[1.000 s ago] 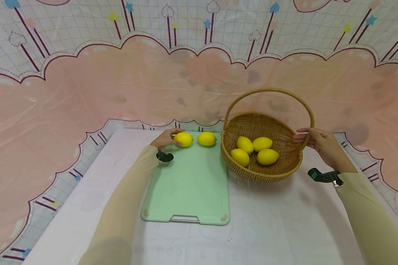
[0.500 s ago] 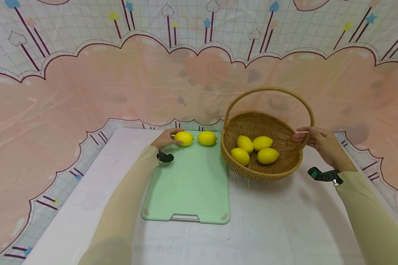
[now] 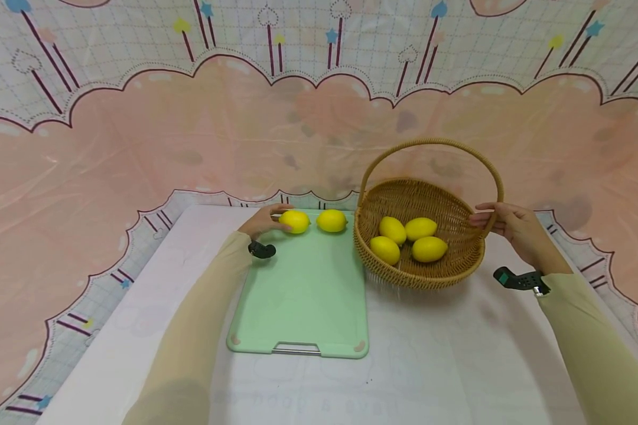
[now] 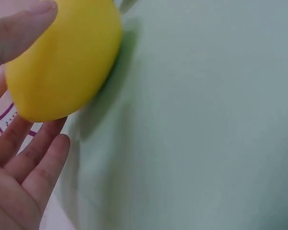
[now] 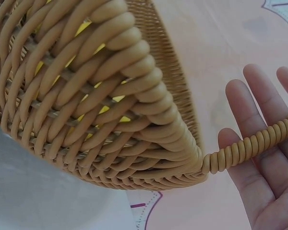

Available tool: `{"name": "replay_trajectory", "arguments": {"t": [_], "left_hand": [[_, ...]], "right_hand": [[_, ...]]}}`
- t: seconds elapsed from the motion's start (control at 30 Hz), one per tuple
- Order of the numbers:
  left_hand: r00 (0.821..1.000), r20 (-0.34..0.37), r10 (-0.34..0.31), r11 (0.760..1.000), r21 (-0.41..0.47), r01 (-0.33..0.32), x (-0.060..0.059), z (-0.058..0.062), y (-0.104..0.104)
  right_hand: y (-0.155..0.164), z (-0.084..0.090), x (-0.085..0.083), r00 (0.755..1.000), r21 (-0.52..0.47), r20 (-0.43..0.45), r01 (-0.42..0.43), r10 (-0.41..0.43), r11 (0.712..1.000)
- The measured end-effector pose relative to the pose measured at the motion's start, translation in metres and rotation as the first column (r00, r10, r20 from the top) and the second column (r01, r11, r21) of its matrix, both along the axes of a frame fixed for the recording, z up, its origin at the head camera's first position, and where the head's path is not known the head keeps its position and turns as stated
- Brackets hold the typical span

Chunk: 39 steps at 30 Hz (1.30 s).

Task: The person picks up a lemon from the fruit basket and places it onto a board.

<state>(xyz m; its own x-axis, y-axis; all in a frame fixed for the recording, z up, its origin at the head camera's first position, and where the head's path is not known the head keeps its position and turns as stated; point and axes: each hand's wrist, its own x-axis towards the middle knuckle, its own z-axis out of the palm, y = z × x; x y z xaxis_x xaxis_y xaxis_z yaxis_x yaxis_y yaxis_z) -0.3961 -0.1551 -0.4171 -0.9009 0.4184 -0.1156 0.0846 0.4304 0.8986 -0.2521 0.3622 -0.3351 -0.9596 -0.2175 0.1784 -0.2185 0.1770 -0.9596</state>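
In the head view my left hand (image 3: 263, 222) is at a yellow lemon (image 3: 296, 222) near the far edge of a pale green cutting board (image 3: 303, 295). The left wrist view shows the thumb (image 4: 19, 33) across this lemon's side, with the other fingers behind and below its end. A second lemon (image 3: 332, 221) lies to its right on the board. My right hand (image 3: 516, 229) is at the right side of a wicker basket (image 3: 457, 274). In the right wrist view its fingers (image 5: 245, 105) stretch out straight behind the basket's coiled handle (image 5: 249, 144), which crosses them.
Several lemons (image 3: 429, 249) lie inside the basket, which stands right beside the board's right edge. The board's metal handle (image 3: 296, 352) faces the near side. A white cloth (image 3: 430, 366) covers the table, and a patterned sheet (image 3: 319, 136) hangs behind it.
My left hand has shifted very slightly left, while the lemon at it keeps its place on the board. My right hand and the basket look unmoved.
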Motion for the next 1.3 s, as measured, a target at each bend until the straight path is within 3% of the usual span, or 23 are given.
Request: {"name": "replay_trajectory", "arguments": {"t": [0.33,0.5,0.63,0.8,0.93,1.07,1.3], "left_hand": [[0.999,-0.021,0.039,0.993,0.109,-0.037,-0.008,0.026,-0.004],[0.997,-0.081,0.01,0.99,0.143,0.002,-0.008,0.041,0.005],[0.989,-0.126,-0.076,0.983,0.155,0.096,-0.003,0.054,0.015],[0.966,-0.127,-0.225,0.954,0.172,0.245,0.009,0.077,0.037],[0.933,-0.125,-0.338,0.932,0.094,0.35,0.019,0.094,0.057],[0.885,-0.119,-0.449,0.892,-0.011,0.451,0.027,0.106,0.077],[0.781,-0.053,-0.622,0.781,-0.121,0.613,0.033,0.12,0.115]], "right_hand": [[0.0,0.0,0.0,1.0,0.013,-0.009,-0.007,0.007,1.0],[0.001,0.0,0.001,1.0,0.007,-0.007,-0.009,0.01,1.0],[0.0,0.0,0.001,1.0,0.0,-0.002,-0.003,0.003,1.0],[0.0,0.0,0.002,1.0,0.001,-0.004,0.0,0.0,1.0],[0.001,-0.001,0.002,1.0,-0.013,-0.013,-0.015,0.015,1.0],[0.001,-0.001,0.002,0.999,-0.032,-0.018,-0.032,0.031,0.999],[0.001,-0.001,0.001,1.0,-0.031,-0.005,-0.022,0.022,0.999]]}}
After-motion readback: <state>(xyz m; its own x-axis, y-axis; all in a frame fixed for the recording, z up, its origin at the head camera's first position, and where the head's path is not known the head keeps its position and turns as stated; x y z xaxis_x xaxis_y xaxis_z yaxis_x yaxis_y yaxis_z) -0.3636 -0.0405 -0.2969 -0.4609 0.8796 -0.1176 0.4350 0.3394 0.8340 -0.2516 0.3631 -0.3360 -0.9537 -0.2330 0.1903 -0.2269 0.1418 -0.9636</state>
